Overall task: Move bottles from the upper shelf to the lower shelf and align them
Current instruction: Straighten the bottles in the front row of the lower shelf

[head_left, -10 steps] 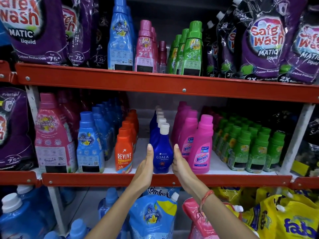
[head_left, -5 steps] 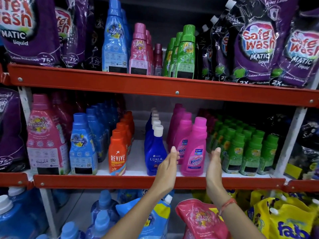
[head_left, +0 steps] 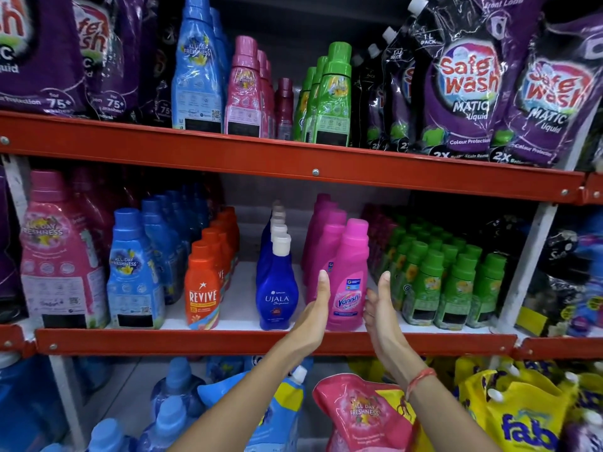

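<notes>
The front pink Vanish bottle (head_left: 350,288) heads a row on the lower red shelf (head_left: 228,342). My left hand (head_left: 318,301) lies flat against its left side, fingers straight and pointing up. My right hand (head_left: 380,308) is held flat just off its right side, thumb near the bottle. Neither hand is closed around it. Left of it stands a row of blue Ujala bottles (head_left: 276,288). On the upper red shelf (head_left: 261,158) stand tall blue (head_left: 197,76), pink (head_left: 244,89) and green (head_left: 332,96) bottles.
Orange Revive bottles (head_left: 202,288) and blue bottles (head_left: 133,272) fill the lower shelf's left, small green bottles (head_left: 450,288) its right. Purple Safe Wash pouches (head_left: 470,86) flank the upper bottles. A white upright post (head_left: 522,265) stands at right. Refill pouches (head_left: 365,415) sit below.
Both hands have moved right, from either side of the front Ujala bottle to either side of the front Vanish bottle, and have closed in on it.
</notes>
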Tool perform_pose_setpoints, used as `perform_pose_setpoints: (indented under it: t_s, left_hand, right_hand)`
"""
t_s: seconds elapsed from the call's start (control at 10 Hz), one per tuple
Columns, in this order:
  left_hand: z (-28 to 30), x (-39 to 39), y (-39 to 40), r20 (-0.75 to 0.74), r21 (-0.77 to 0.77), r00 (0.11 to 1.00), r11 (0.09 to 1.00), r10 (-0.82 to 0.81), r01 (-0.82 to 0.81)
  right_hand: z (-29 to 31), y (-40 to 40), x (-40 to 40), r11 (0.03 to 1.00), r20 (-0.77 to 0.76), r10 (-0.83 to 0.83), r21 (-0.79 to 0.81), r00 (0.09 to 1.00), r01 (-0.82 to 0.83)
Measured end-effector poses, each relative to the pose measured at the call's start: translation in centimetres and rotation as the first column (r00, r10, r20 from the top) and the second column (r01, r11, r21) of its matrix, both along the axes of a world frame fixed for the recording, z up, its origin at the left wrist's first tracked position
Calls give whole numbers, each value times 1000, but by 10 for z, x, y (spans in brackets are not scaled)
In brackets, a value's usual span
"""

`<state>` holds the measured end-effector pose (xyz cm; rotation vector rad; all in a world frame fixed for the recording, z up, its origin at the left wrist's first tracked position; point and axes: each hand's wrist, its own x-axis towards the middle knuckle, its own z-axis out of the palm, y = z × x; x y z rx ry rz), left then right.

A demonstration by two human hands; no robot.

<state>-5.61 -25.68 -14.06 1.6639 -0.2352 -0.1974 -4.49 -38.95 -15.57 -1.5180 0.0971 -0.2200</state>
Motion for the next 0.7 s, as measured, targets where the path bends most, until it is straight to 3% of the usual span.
perform_pose_setpoints:
  t_s: [0.6,0.7]
  left_hand:
    - [-17,18,13,-28,-39,997,996,73,-74]
    - [-8,5,15,156,-23,977,989,145,-143]
  right_hand:
    - [1,6,0,996,-45,92,-4,995,-92]
    - [3,8,-6,997,-16,18,-73,1000,-19]
